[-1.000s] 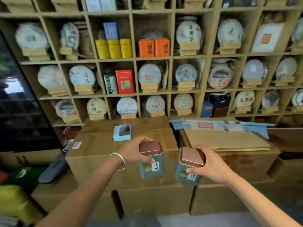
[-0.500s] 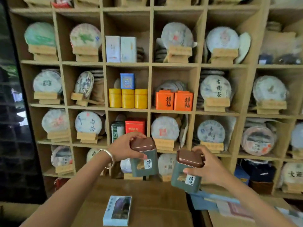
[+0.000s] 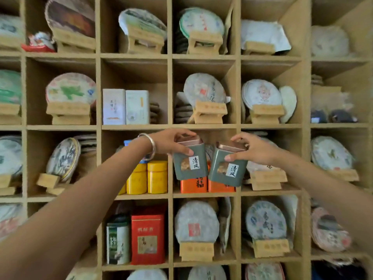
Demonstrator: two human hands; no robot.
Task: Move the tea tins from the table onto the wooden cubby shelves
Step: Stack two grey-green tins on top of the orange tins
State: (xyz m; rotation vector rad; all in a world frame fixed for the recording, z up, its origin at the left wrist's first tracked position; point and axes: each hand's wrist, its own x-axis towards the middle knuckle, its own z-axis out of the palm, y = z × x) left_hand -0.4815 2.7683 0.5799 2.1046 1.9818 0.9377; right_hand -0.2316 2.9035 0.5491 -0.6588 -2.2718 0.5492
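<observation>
Left hand (image 3: 171,141): centre of frame, fingers and thumb pinching the copper lid of the left green tin (image 3: 190,163).
Right hand (image 3: 255,150): pinching the right green tin (image 3: 227,168) by its lid.
Tins: held tilted, just beside each other, before the cubby with orange tins (image 3: 206,184).
Risk: lid-only grips may slip; tins may knock together.

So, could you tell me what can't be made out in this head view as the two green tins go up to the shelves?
- Orange boxes: tops and most of the print hidden behind the left tin and right tin.
- Yellow canisters: the leftmost is mostly covered by the left hand's forearm.
- Whether either tin rests on anything: not clear; the right hand grips its lid.
- Far-right cubbies: dark and blurred.
</observation>
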